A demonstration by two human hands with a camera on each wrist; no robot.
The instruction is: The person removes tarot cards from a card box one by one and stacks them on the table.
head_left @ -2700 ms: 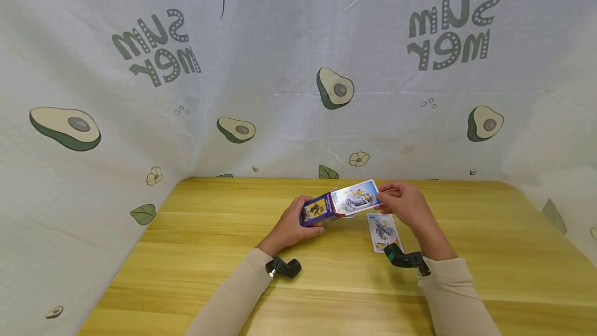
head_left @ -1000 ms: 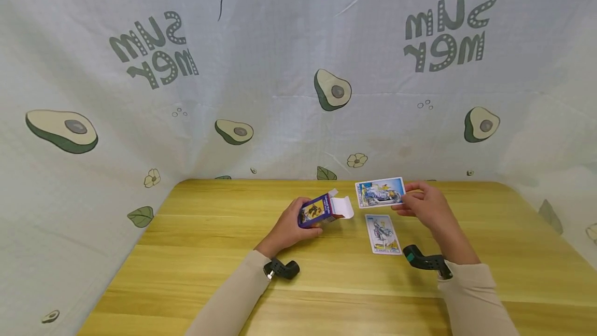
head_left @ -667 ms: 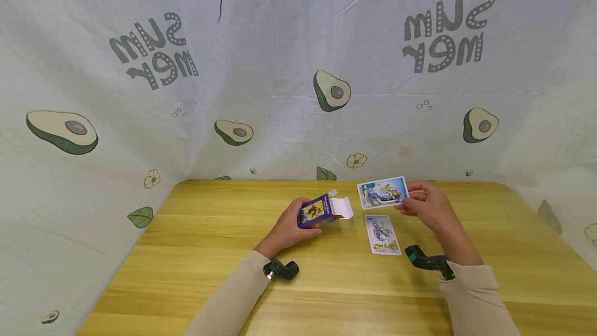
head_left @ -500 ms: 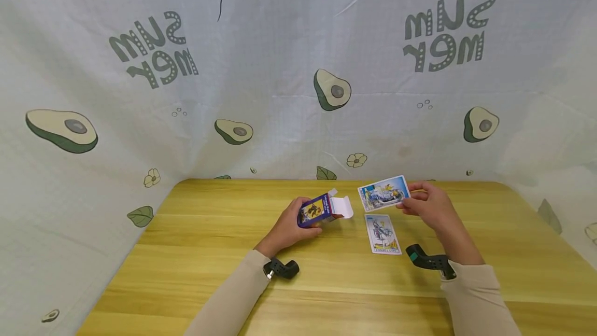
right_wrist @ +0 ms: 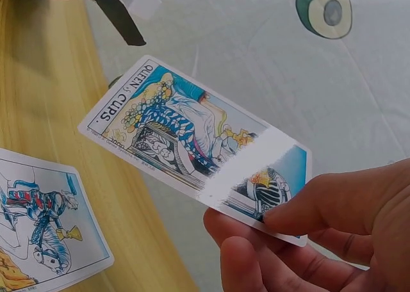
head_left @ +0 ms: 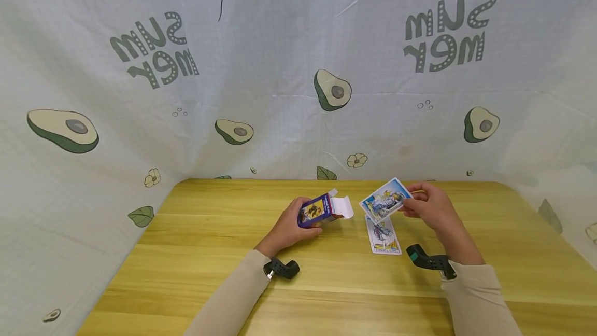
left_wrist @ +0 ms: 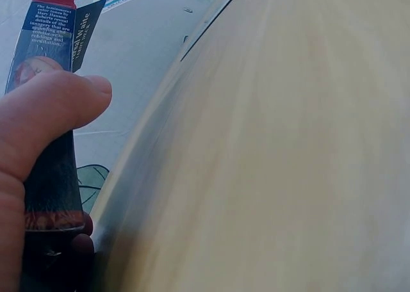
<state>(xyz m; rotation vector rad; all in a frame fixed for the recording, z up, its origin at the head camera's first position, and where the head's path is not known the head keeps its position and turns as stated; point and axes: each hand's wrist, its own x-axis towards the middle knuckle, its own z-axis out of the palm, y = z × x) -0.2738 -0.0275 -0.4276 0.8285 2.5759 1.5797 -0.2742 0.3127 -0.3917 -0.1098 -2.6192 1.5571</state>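
Note:
My left hand point(head_left: 290, 224) grips a purple card box point(head_left: 314, 211), its white flap folded out toward the right. In the left wrist view the thumb lies across the printed side of that box point(left_wrist: 48, 42). Between thumb and fingers my right hand point(head_left: 431, 206) pinches a tarot card point(head_left: 384, 200) by one end; in the right wrist view it reads "Queen of Cups", with glare across the picture. The held card is tilted above a second tarot card point(head_left: 385, 240), which lies face up on the table and shows a rider on a horse. The held card overlaps its far end.
The wooden table point(head_left: 210, 253) ends at the back against a pale cloth point(head_left: 280, 66) printed with avocados and mirrored lettering. Black wrist devices sit on the left wrist point(head_left: 282, 268) and the right wrist point(head_left: 429, 261).
The right hand has drawn the Queen of Cups card out of the box and moved right. Since then the card has turned, its free end swinging toward the card on the table. The left hand stays put.

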